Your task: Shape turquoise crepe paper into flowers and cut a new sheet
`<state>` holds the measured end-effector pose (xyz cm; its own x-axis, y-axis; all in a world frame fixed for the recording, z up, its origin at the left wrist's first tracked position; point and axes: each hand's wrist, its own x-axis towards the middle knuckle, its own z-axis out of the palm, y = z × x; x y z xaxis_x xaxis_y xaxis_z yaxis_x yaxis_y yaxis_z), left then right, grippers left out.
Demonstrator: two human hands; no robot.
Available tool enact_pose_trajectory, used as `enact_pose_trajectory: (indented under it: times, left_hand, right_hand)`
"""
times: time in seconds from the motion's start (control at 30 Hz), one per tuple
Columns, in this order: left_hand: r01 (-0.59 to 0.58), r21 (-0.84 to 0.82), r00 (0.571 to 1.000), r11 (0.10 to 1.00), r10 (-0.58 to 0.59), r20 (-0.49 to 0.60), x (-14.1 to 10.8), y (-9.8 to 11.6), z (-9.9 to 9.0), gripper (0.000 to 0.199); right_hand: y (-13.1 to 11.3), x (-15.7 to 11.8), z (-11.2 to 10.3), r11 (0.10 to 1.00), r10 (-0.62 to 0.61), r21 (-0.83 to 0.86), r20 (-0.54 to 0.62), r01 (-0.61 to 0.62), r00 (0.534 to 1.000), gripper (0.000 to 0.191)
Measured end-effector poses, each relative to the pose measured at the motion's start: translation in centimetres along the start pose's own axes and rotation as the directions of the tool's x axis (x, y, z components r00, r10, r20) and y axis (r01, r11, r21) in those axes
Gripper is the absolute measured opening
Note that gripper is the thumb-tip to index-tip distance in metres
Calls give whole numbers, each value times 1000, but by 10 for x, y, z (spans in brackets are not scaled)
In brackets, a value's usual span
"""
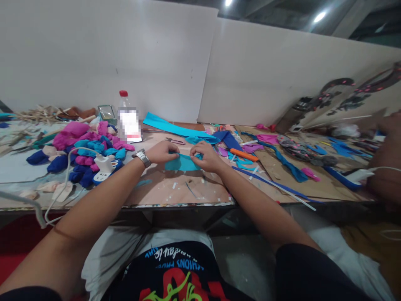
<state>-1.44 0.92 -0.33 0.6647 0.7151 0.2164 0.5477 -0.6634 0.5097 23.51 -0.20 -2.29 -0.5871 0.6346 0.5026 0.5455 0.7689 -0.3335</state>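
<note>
A small turquoise piece of fabric [181,163] is stretched between my two hands, just above the table. My left hand [164,152], with a metal watch on its wrist, pinches the left upper edge. My right hand [206,156] grips the right end, where the cloth bunches up at the fingertips. Behind them lies a long turquoise fabric strip [175,126], folded over at its right end. A pair of small snips [175,141] rests on the table beyond my left hand.
Pink, blue and turquoise fabric bundles [73,136] pile up at left beside a white power strip [105,169]. A red-capped bottle [124,100] and a phone [130,125] stand behind. An orange utility knife [244,155] lies right among scraps. Another person's arm [385,163] is at far right.
</note>
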Motion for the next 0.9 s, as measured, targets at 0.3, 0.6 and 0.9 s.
enact_pose_trajectory:
  times: [0.3,0.6,0.9]
  left_hand:
    - [155,-77,952,985,-170,-255,3,-12,1,27]
    - [2,-139,999,990,-8,-41,1,0,2,36]
    - [-43,-124,979,991,66,191,1,-4,12,38]
  right_hand:
    - [4,-1,-1,1000,23,-19,-28,-23,999,10]
    - [-1,-1,3,1000,-16,5,44,16,999,14]
    - [-2,-4,8,999,5,-34,117,-1,993,8]
